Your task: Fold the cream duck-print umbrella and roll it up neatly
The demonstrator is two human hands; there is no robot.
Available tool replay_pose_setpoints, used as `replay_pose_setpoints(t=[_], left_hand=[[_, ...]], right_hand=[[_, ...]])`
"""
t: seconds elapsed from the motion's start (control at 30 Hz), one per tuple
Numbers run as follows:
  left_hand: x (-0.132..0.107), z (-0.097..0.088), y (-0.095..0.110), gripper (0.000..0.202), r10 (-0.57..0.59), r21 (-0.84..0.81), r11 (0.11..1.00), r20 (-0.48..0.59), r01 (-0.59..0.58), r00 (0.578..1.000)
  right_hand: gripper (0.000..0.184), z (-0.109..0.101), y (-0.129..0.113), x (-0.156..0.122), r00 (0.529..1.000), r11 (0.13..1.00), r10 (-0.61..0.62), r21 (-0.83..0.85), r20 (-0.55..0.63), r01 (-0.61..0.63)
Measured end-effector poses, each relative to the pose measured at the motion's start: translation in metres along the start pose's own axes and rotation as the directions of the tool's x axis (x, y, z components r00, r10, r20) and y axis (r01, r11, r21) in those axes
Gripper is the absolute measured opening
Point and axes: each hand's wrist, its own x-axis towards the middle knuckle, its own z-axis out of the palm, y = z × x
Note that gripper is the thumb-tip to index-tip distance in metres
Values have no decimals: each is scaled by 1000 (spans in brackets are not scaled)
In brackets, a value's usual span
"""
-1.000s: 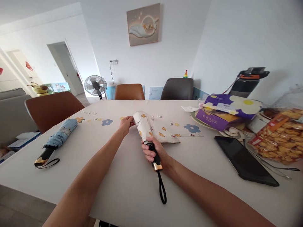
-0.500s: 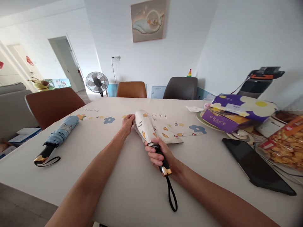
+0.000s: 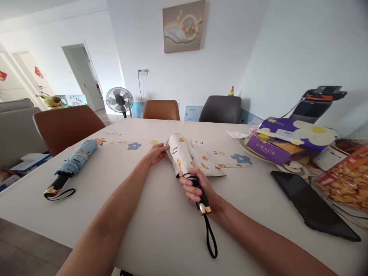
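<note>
A cream umbrella (image 3: 184,153) with small yellow duck prints lies partly folded in front of me, its canopy loose and spread to the right. My right hand (image 3: 197,186) is wrapped round its black handle, just below the canopy; a gold-coloured end and a black wrist loop (image 3: 211,237) hang toward me. At the canopy's left edge, my left hand (image 3: 158,153) pinches the fabric between thumb and fingers. A blue folded umbrella (image 3: 77,159) with a black and gold handle rests on the table to the left, apart from both hands.
The white table (image 3: 161,237) bears printed flowers. On the right lie a black tablet-like device (image 3: 313,205), a purple box (image 3: 261,147), a snack bag (image 3: 347,180) and cables. Chairs (image 3: 161,110) stand along the far side and left. A fan (image 3: 120,101) is behind.
The whole view has shifted slightly. My left hand still pinches the canopy edge, with its fingers turned a little more toward the fabric. My right hand keeps its hold on the handle.
</note>
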Motion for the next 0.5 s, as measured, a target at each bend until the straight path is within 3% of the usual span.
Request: replay_pose_setpoints(t=[0.17,0.33,0.5], left_hand=[[6,-9,3,10,8,-106,994,-57,-14,998],[1,-5,3,3,-14,-124,992,-18,11,1000],[-4,6,1,18,-75,-43,996,15,75,997]], right_hand=[[18,0,0,1,1000,1000,9,10,19,-10],[17,0,-1,1,1000,1000,-5,4,16,5],[16,3,-1,0,1000,1000,-7,-16,-10,7]])
